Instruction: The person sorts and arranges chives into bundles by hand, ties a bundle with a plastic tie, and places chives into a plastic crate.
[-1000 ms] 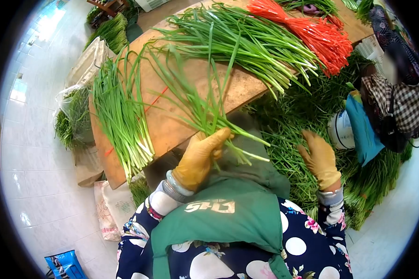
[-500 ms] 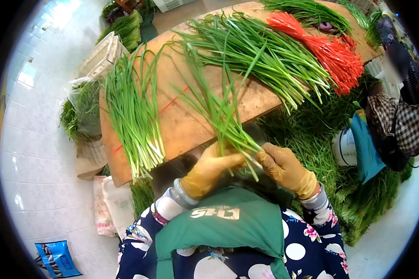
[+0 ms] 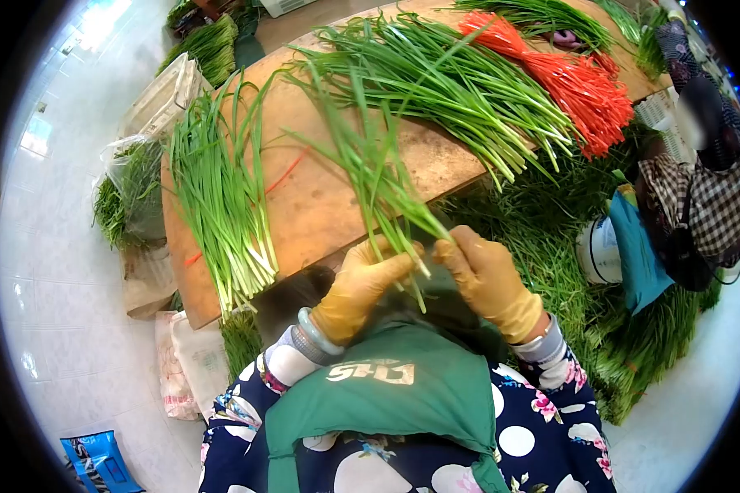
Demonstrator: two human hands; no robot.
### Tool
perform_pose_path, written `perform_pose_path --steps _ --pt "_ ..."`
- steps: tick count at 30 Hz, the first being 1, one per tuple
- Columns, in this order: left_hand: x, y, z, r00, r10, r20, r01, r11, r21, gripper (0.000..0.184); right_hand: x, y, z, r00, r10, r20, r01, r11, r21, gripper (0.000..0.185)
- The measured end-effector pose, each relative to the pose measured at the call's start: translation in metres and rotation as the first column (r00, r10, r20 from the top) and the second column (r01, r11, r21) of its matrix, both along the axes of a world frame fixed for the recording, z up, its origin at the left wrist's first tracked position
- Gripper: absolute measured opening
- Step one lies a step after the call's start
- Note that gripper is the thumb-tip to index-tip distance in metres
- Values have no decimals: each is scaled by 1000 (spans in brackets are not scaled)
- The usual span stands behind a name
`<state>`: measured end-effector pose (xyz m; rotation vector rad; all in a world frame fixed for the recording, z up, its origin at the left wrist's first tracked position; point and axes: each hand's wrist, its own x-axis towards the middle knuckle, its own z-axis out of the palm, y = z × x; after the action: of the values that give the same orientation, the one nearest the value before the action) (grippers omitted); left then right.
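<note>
My left hand [image 3: 356,287], in a yellow glove, is closed round a few green stalks [image 3: 378,185] near their pale ends. My right hand [image 3: 489,283], gloved too, pinches stalks of the same bunch just to the right. Their leafy tips reach up over the wooden table [image 3: 312,218]. On the left of the table lies a bunch of stalks [image 3: 226,197], across a red tie [image 3: 284,174]. A larger pile of stalks [image 3: 452,90] spreads at the back, beside a bundle of red ties [image 3: 551,78].
Loose greens [image 3: 543,246] heap up below the table at the right, near a white bucket [image 3: 600,251] and a blue bag [image 3: 637,263]. A person in a checkered garment [image 3: 715,197] is at the far right. A crate [image 3: 164,99] stands at the left.
My right hand has come from the loose greens to the bunch and closed on stalks there. Since half a second ago, it has shifted slightly up and left. My left hand keeps its hold.
</note>
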<state>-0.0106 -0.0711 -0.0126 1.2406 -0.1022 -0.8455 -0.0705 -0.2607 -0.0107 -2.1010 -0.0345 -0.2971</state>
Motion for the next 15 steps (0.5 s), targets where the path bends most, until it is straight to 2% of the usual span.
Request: perform_pose_path --steps 2,3,5,6,8,9,11,12,13,14,15 --pt "0 -2 2 998 30 52 -34 995 90 23 5 7 3 984 74 -165 -87 994 -72 25" --pt "0 -4 -2 998 29 52 -34 995 91 23 7 10 5 972 136 -194 -136 991 14 27" --pt "1 -9 -14 954 41 295 -98 979 179 16 12 14 5 962 174 -209 -167 985 50 27" --pt "2 -9 -16 955 39 295 -96 979 182 16 13 15 4 952 210 -224 -196 977 84 28" --pt "5 -9 -17 928 6 373 -29 998 57 13 15 11 -3 947 210 -243 -194 977 90 29" --pt "4 -9 -14 928 1 374 -24 998 58 13 15 9 -5 952 234 -197 -214 970 118 28" --pt "1 -9 -4 898 -61 436 -58 965 255 14 14 4 -2 956 254 -149 -233 962 145 28" --pt "3 -7 -9 897 -62 437 -58 965 256 14 13 0 6 974 145 -172 -150 989 -18 27" --pt "5 -4 -18 807 -149 571 -109 913 393 15 12 -2 15 984 32 -178 -65 981 -183 27" --pt "6 -2 -23 696 -254 671 -183 841 509 16 11 -3 20 984 33 -176 -66 981 -184 27" --pt "3 -3 -23 540 -269 798 -303 822 482 18 10 -4 26 995 13 -103 -29 988 -153 26"
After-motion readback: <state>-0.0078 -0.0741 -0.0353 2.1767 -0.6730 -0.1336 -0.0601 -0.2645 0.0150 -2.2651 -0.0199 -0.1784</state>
